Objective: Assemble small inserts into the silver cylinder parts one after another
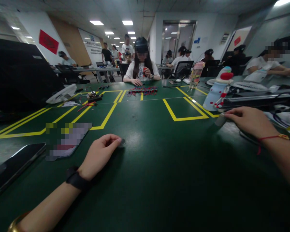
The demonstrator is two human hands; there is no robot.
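Note:
My left hand (100,154) rests on the dark green table (149,167), fingers curled, its fingertips touching a small dark piece (122,142) that I cannot make out. My right hand (248,120) lies at the right side of the table, fingers closed over a small grey cylindrical object (220,120). A red string bracelet circles the right wrist and a black band the left wrist.
Yellow tape lines (183,111) mark boxes on the table. A phone (12,166) and a blurred card (67,140) lie left. A white fan (62,94), small parts (93,96), coloured wires (143,91), a decorated bottle (217,91) and a drink cup (196,74) stand farther off. A person (141,67) sits opposite.

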